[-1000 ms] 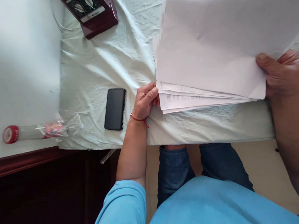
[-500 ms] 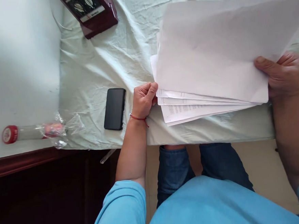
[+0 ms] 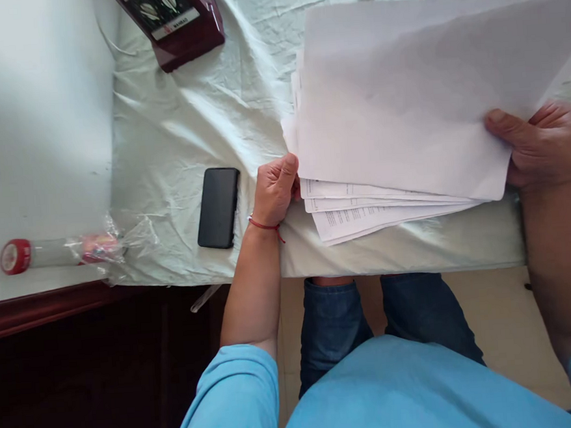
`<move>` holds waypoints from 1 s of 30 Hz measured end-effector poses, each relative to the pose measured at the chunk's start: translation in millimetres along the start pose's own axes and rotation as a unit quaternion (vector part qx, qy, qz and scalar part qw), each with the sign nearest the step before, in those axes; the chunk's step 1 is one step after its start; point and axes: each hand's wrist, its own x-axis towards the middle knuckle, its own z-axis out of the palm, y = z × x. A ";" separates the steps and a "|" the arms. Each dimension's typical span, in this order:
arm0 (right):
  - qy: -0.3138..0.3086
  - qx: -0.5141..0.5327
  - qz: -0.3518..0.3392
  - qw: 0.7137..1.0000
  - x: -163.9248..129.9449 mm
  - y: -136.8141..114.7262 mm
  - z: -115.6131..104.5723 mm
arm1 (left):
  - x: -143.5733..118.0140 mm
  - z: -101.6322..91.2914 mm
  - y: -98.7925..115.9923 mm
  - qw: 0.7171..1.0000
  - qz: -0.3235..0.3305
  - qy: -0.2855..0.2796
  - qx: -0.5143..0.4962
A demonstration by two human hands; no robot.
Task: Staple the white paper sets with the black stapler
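Papers (image 3: 395,102) lie in front of you, over the pale cloth (image 3: 177,137) and near its front edge, blank side of the top sheet facing up. Your right hand (image 3: 542,144) is closed on their right edge, thumb flat on top and fingers underneath; that one pinch seems to be what binds the stack at that side. Since the sheets meet there and spread towards your left, their lower edges fan out, showing lines of print under the top one. The far right part of the top sheet slopes upward, probably lifted by your grip.

Your left hand (image 3: 275,190) is curled at the opposite edge, thumb uppermost, perhaps to steady the sheets or square them. Its fingertips are partly hidden, so I can't tell how tightly it is closed or whether it has hold of any paper.

The phone (image 3: 218,207) is left of that hand, out of the papers' way, with the red-capped bottle (image 3: 53,253) farther left and the device (image 3: 190,48) beyond.
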 end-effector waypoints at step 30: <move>-0.006 0.001 -0.020 1.000 -8.1 -6.3 15.0 | -12.1 13.9 8.8 0.998 0.034 0.034 -0.044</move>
